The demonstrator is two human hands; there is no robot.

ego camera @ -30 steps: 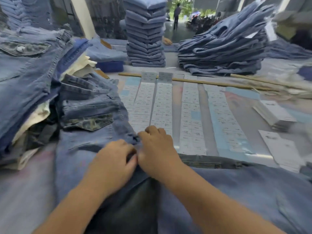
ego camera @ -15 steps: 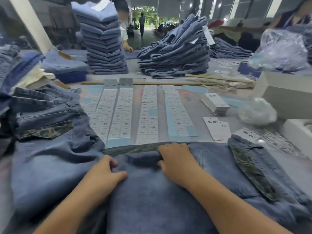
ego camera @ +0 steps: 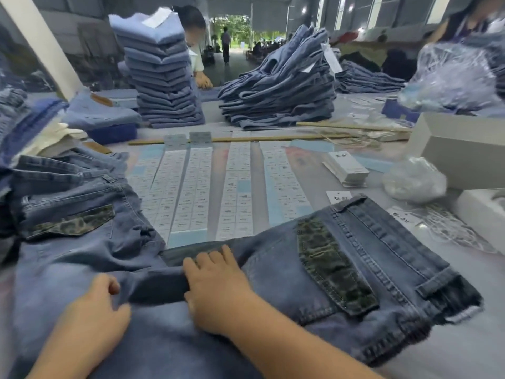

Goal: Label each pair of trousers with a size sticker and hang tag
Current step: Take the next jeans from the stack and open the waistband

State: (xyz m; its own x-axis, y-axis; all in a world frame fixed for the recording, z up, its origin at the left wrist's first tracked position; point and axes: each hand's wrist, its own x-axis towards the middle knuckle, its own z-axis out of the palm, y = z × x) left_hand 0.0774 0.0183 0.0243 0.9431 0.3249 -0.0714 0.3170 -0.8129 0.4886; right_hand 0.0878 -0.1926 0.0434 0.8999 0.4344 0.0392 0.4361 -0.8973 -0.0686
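Observation:
A pair of blue jeans (ego camera: 369,269) with a dark patterned pocket flap lies across the table in front of me. My left hand (ego camera: 93,310) has its fingers curled and pinches a dark fold of this denim at its left end. My right hand (ego camera: 218,285) lies on the jeans at the fold's right end, fingers forward on the cloth and thumb tucked under the fold. Several strips of white size stickers (ego camera: 196,187) lie just beyond the jeans. A stack of white hang tags (ego camera: 345,166) sits to the right, and loose hang tags (ego camera: 338,196) lie by the waistband.
More jeans (ego camera: 68,192) are heaped at my left. A tall folded stack (ego camera: 161,77) and a slumped pile (ego camera: 278,97) stand at the back, behind a wooden stick (ego camera: 246,138). White boxes (ego camera: 459,149) and a plastic bag (ego camera: 415,179) are on the right. Other people work beyond.
The view has swung right and the jeans have slid right, so the pocket flap is now near the middle. Both hands moved from the waistband edge to a raised fold of denim.

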